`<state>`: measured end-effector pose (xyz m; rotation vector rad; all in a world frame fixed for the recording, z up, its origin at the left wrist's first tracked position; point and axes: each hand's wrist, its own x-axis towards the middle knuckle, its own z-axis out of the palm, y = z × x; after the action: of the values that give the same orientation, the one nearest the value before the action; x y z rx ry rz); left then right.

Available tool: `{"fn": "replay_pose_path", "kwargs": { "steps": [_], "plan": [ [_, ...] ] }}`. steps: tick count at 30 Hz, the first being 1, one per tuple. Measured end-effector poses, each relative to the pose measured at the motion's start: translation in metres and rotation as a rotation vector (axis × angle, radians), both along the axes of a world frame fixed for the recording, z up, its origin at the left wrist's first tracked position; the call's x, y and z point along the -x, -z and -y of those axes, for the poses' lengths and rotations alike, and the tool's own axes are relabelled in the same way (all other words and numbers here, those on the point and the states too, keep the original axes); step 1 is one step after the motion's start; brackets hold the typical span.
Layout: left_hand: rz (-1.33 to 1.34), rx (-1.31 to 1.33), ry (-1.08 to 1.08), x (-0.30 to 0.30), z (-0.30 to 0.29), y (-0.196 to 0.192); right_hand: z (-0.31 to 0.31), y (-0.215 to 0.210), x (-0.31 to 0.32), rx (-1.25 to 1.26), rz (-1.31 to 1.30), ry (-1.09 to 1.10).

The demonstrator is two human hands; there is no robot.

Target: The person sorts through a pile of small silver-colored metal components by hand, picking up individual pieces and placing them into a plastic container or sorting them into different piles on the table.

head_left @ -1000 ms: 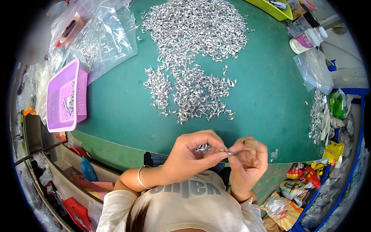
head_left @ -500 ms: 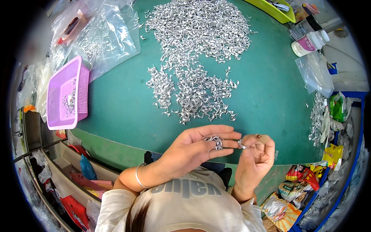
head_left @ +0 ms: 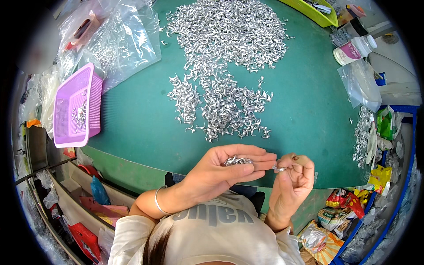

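Several small, shiny, curved silver metal pieces [head_left: 237, 161] lie cupped in my left hand [head_left: 221, 170], its thumb folded over them and its fingers stretching to the right. My right hand [head_left: 292, 185] pinches a single curved metal piece [head_left: 278, 169] between thumb and forefinger, close to the left fingertips. Both hands hover at the table's near edge. Ahead of them, a large pile of the same metal pieces [head_left: 227, 33] spreads on the green table [head_left: 141, 119], with a smaller heap [head_left: 225, 106] trailing toward me.
A purple basket [head_left: 95, 104] with some metal pieces stands at the left, beside clear plastic bags [head_left: 128, 44]. At the right are a white bottle [head_left: 353, 49], a clear bag [head_left: 361, 84] and another small heap [head_left: 363, 137]. A yellow-green tray [head_left: 316, 12] sits at the far right.
The pieces in my left hand have shifted from near the fingers deeper toward the palm, and its thumb has moved over them. The piece in my right fingers has turned slightly.
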<state>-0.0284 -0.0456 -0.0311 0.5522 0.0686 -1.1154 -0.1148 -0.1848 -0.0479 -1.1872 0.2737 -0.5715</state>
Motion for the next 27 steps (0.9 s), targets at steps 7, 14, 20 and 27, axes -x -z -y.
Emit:
{"fn": "replay_pose_path", "kwargs": {
  "steps": [7, 14, 20, 27],
  "plan": [
    [-0.053, 0.091, -0.049, 0.002, 0.002, 0.001, -0.001, -0.002, 0.001, -0.017, 0.014, -0.035],
    [0.100, -0.101, -0.007, 0.005, 0.001, -0.001, -0.003, -0.005, 0.000, -0.030, -0.009, -0.085],
    [0.199, -0.224, 0.014, 0.005, -0.004, -0.008, 0.000, -0.007, 0.001, 0.038, -0.062, -0.117],
    [0.254, -0.243, 0.049, 0.005, -0.005, -0.008, -0.002, -0.012, 0.000, -0.047, -0.093, -0.179]
  ]
}}
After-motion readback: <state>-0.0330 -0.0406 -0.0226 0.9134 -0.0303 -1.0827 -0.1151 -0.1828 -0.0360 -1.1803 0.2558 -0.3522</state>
